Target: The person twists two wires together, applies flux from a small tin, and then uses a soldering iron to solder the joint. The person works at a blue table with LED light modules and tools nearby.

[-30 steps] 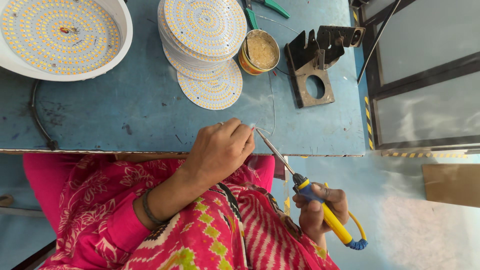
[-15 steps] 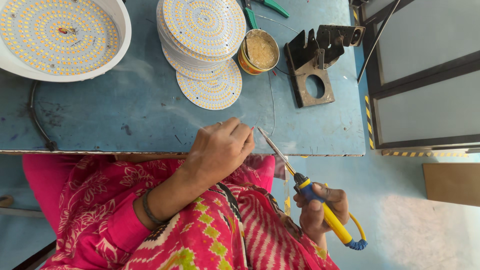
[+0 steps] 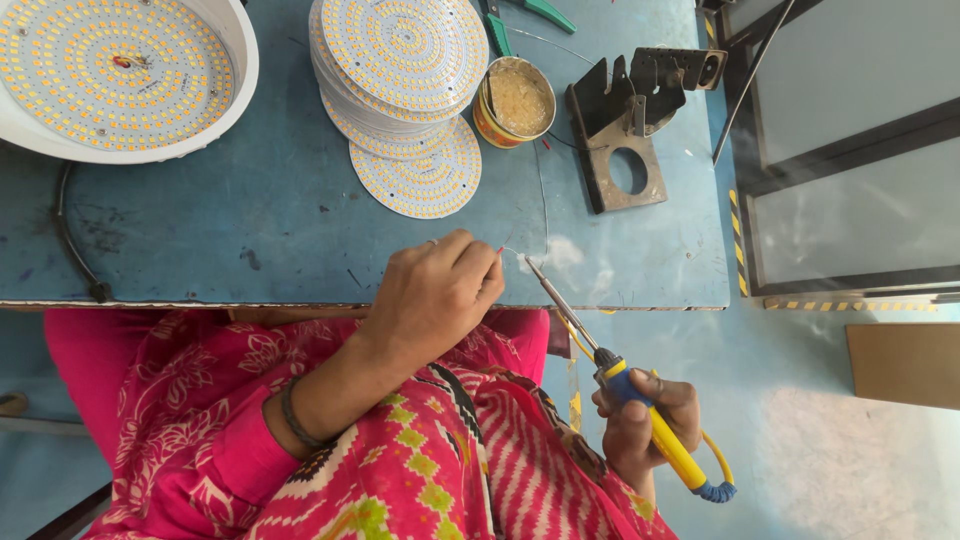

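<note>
The left hand (image 3: 435,295) rests on the blue worktop (image 3: 250,220), fingers pinched shut on a thin wire (image 3: 540,215). The right hand (image 3: 640,420) grips a yellow-handled soldering iron (image 3: 610,370), its tip beside the wire's pinched end at the worktop's near edge.

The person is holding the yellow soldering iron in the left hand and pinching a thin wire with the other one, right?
Not quite. The head view shows the soldering iron in the right hand; the left hand pinches the thin wire.
</note>
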